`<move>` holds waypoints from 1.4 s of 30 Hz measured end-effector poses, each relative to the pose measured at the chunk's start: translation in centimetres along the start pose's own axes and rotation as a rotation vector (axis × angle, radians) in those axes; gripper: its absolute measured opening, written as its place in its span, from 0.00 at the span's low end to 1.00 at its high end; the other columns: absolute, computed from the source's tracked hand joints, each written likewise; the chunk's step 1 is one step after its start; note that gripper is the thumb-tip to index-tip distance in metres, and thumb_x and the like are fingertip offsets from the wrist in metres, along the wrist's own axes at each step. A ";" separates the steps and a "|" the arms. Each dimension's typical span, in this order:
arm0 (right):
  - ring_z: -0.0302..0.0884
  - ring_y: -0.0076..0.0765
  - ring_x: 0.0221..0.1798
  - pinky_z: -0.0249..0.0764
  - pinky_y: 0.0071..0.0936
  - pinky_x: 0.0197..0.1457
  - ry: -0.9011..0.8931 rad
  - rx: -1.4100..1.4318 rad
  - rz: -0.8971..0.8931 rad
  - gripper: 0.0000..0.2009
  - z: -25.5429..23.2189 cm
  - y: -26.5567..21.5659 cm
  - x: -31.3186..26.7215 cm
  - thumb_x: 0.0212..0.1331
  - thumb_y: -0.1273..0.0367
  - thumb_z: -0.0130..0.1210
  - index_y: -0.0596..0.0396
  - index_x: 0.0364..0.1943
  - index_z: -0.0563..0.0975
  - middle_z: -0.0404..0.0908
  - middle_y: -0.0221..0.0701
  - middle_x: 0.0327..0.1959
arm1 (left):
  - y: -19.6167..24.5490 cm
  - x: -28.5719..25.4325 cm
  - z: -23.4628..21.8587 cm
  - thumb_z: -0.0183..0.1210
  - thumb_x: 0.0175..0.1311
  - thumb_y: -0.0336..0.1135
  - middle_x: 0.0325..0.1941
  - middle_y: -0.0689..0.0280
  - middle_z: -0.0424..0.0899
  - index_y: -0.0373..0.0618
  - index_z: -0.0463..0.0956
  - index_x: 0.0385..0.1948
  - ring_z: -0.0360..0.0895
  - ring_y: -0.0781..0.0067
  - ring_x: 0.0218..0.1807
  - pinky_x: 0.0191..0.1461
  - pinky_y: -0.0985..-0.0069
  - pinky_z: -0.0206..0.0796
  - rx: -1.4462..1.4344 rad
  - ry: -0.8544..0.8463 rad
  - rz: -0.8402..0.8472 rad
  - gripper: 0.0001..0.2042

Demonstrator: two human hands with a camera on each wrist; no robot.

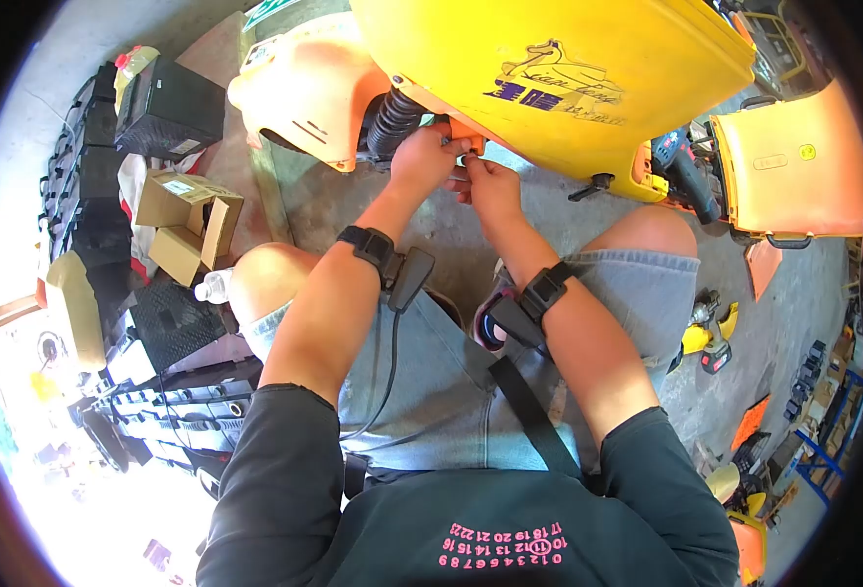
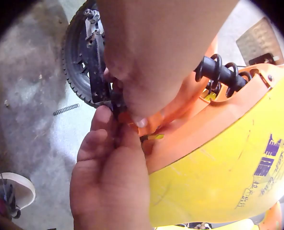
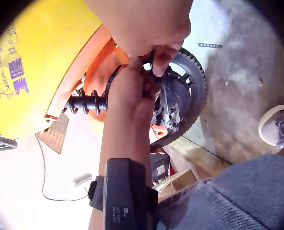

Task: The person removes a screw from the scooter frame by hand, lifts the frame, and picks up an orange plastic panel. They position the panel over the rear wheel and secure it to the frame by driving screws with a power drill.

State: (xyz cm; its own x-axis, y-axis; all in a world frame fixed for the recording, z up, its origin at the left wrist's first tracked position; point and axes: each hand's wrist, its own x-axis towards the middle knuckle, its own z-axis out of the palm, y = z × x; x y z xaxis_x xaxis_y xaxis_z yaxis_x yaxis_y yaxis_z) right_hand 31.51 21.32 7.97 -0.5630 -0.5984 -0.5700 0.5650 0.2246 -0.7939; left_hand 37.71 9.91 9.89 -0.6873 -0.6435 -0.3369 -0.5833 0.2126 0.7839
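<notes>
A yellow body panel point(image 1: 549, 78) of a small wheeled vehicle stands before me, orange trim along its edge. My left hand point(image 1: 423, 161), beside the black coil-spring shock absorber point(image 1: 393, 119), has its thumb tip at an orange lug point(image 2: 151, 123) and curled fingers at a small dark part. From the other side, my right hand point(image 1: 495, 196) pinches at the same dark part point(image 2: 115, 101) with thumb and fingertips. Most of this part is hidden by the fingers; I cannot tell what it is. Close behind are a black metal arm point(image 2: 98, 72) and a wheel point(image 3: 199, 79).
A small coil spring point(image 3: 209, 45) lies on the concrete floor. To the left stand an open cardboard box point(image 1: 182, 230) and a black box point(image 1: 169, 108). A blue-and-black power tool point(image 1: 684, 171) is beside an orange case-like part point(image 1: 793, 166); a yellow tool point(image 1: 710, 338) lies at right.
</notes>
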 end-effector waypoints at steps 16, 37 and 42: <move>0.80 0.26 0.27 0.71 0.20 0.27 0.022 0.122 0.038 0.11 0.2 -1.0 0.2 0.69 0.68 0.50 0.63 0.35 0.76 0.82 0.33 0.30 | 1.0 -0.7 -0.5 0.55 0.68 0.37 0.34 0.61 0.86 0.36 0.76 0.47 0.86 0.72 0.29 0.36 0.77 0.76 -0.234 -0.120 -0.108 0.14; 0.68 0.19 0.22 0.65 0.17 0.26 0.038 0.025 -0.045 0.14 0.5 -1.0 -0.3 0.69 0.65 0.50 0.61 0.31 0.79 0.82 0.29 0.28 | 0.6 -0.4 0.3 0.55 0.68 0.33 0.30 0.61 0.86 0.34 0.77 0.43 0.85 0.72 0.26 0.30 0.77 0.75 -0.375 -0.069 -0.133 0.11; 0.69 0.19 0.23 0.65 0.18 0.27 0.040 0.045 -0.043 0.14 0.4 -0.2 0.2 0.69 0.65 0.49 0.60 0.32 0.79 0.82 0.30 0.27 | 1.5 -1.0 -0.2 0.55 0.68 0.34 0.26 0.65 0.86 0.36 0.78 0.43 0.84 0.74 0.24 0.29 0.80 0.71 -0.177 -0.061 -0.134 0.11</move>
State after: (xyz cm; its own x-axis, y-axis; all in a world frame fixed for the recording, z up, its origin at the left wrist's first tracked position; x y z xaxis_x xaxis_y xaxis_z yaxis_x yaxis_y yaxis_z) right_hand 31.52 20.81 8.12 -0.6101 -0.5754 -0.5446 0.5660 0.1644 -0.8078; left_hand 37.60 10.70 11.54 -0.6372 -0.6103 -0.4706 -0.5895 -0.0074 0.8077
